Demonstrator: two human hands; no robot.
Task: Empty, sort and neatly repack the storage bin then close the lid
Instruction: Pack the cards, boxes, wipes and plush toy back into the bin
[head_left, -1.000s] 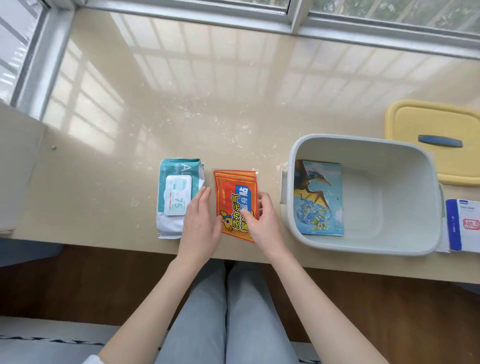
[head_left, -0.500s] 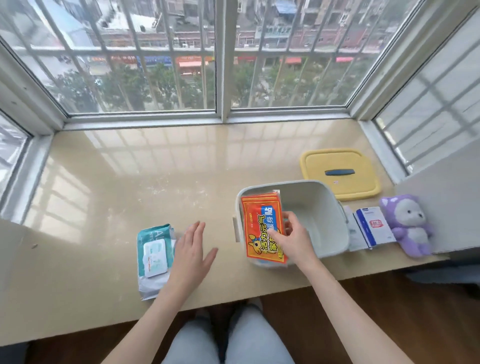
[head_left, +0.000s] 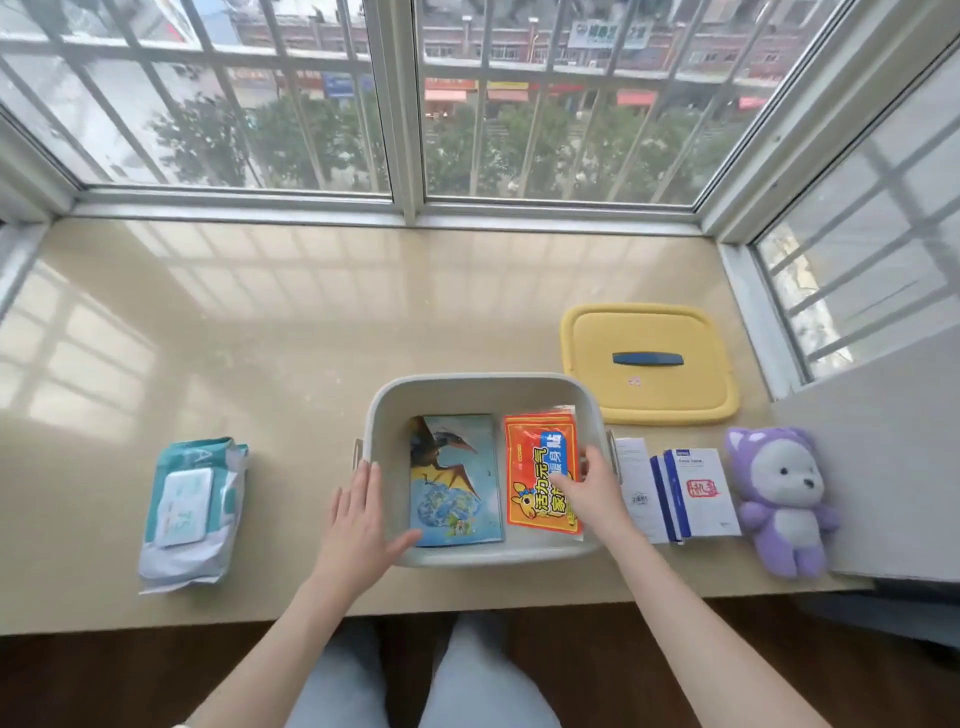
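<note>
Head view: orange packets (head_left: 535, 467) now sit in the storage bin (head_left: 483, 378) beside the dinosaur book (head_left: 452, 467) — right hand (head_left: 592, 486) holds them, left hand (head_left: 358, 525) open — repacking begun.

A wide bare stretch of the sill (head_left: 270, 353) is left open between the pack of wipes (head_left: 189, 512) and the bin (head_left: 483, 385), and behind the bin up to the window. The bin floor is mostly covered by the dinosaur book (head_left: 457, 483) and the orange packet (head_left: 537, 467). The bin's right side is crowded by the boxes (head_left: 696, 493), the purple toy (head_left: 782, 499) and the yellow lid (head_left: 649, 389).
</note>
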